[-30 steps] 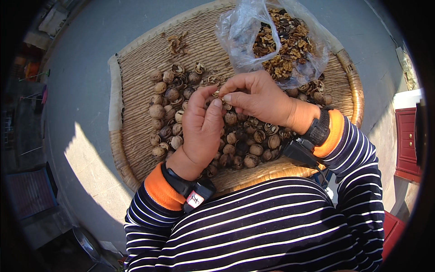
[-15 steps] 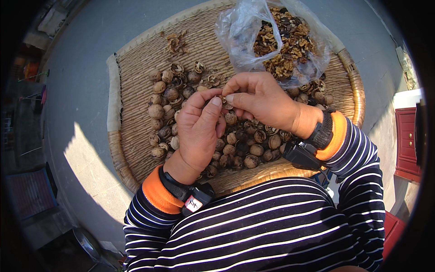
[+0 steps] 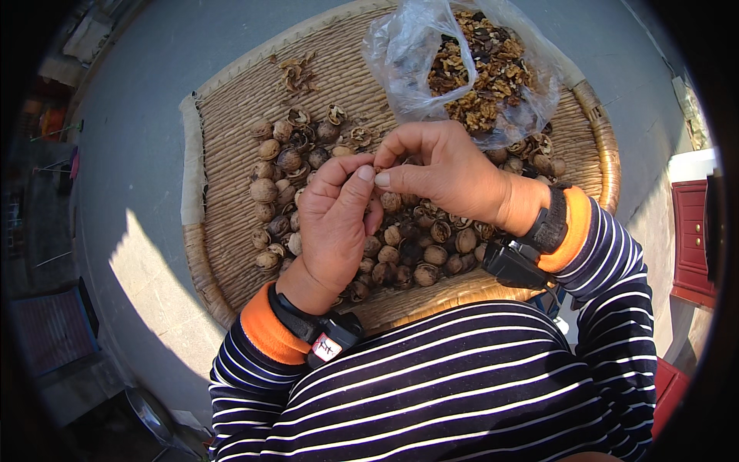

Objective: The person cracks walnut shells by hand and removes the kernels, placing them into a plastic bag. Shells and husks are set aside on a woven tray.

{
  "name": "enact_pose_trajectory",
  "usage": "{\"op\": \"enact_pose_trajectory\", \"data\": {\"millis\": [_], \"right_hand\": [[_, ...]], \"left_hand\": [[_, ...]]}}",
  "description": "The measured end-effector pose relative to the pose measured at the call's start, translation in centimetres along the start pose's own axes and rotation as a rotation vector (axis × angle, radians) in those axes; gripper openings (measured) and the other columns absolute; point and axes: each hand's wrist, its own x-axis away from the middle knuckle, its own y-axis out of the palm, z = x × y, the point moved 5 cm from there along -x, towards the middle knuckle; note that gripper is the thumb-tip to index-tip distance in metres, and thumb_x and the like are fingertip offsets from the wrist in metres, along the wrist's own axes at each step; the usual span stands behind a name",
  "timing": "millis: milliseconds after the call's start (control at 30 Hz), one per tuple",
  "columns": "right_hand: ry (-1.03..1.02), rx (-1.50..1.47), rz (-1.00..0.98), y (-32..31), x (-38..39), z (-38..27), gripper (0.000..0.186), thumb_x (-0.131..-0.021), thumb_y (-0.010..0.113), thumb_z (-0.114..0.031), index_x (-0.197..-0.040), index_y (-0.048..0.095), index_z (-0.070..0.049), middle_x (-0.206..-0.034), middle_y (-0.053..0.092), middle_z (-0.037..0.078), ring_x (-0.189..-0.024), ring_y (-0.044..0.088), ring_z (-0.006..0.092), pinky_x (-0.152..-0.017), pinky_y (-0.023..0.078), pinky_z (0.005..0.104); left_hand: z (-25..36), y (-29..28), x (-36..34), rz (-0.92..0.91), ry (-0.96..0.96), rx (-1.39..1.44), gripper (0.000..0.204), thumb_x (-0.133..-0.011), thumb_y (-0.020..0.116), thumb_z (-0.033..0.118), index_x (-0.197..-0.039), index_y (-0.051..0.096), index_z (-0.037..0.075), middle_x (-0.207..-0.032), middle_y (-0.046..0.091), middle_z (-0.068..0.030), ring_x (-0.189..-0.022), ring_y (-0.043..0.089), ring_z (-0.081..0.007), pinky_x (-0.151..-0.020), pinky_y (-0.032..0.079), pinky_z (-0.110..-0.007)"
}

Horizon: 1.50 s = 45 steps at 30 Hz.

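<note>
My left hand (image 3: 336,212) and my right hand (image 3: 443,169) meet above the pile of walnuts (image 3: 264,189), thumbs and forefingers pinched together. Between the touching fingertips is a small brown walnut piece (image 3: 376,170), mostly covered by the fingers. Both hands are closed on it. Whole walnuts and cracked shells spread below and around the hands. Beyond my right hand, a clear plastic bag (image 3: 404,58) lies open with shelled walnut kernels (image 3: 481,73) inside.
A round-cornered woven straw mat (image 3: 231,115) with a raised rim (image 3: 604,150) bears the nuts and the bag. Loose shell bits (image 3: 295,75) lie near its far left. Around it is grey floor (image 3: 138,138). A red cabinet (image 3: 690,231) stands at the right.
The fingertips have drawn closer together, and the right thumb has moved slightly left and down. Less of the walnut piece shows between them. The bag and pile have shifted slightly left in view.
</note>
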Motion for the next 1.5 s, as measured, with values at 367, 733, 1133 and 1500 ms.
{"op": "enact_pose_trajectory", "data": {"millis": [367, 733, 1133, 1500], "right_hand": [[0.116, -0.054, -0.035, -0.5, 0.0, -0.5, 0.015, -0.083, 0.066, -0.003, -0.096, 0.06, 0.001, -0.085, 0.062, 0.003, -0.068, 0.058, 0.0066, -0.057, 0.047, 0.0182], [-0.204, 0.244, 0.094, -0.4, 0.2, -1.5, 0.012, -0.075, 0.068, -0.001, -0.086, 0.064, 0.001, -0.078, 0.064, 0.007, -0.072, 0.061, 0.0114, -0.063, 0.049, 0.0254], [0.068, 0.032, 0.006, -0.3, 0.2, -1.0, 0.014, -0.087, 0.059, -0.004, -0.098, 0.064, 0.002, -0.077, 0.063, 0.005, -0.061, 0.057, 0.0073, -0.052, 0.046, 0.0202], [0.393, -0.273, 0.035, -0.3, 0.1, -0.1, 0.016, -0.087, 0.059, -0.014, -0.089, 0.062, 0.001, -0.069, 0.06, 0.003, -0.053, 0.051, 0.0049, -0.042, 0.037, 0.0177]], "left_hand": [[0.3, -0.3, -0.3, 0.05, -0.111, 0.036, 0.014, -0.094, 0.049, 0.01, -0.101, 0.056, 0.0, -0.074, 0.057, -0.0054, -0.048, 0.045, -0.0081, -0.043, 0.034, -0.021], [0.0, 0.0, -0.2, 0.036, -0.165, 0.056, 0.009, -0.091, 0.058, 0.009, -0.097, 0.058, 0.002, -0.075, 0.058, -0.0009, -0.047, 0.045, -0.0052, -0.04, 0.033, -0.018], [-0.1, -0.2, -0.2, 0.025, -0.139, 0.019, 0.009, -0.094, 0.054, 0.008, -0.097, 0.06, 0.002, -0.078, 0.061, -0.0014, -0.045, 0.043, -0.0048, -0.04, 0.032, -0.018], [-0.2, -0.1, -0.1, 0.016, -0.181, 0.005, 0.008, -0.093, 0.053, 0.008, -0.097, 0.057, 0.003, -0.081, 0.062, -0.0046, -0.045, 0.043, -0.007, -0.04, 0.032, -0.019]]}}
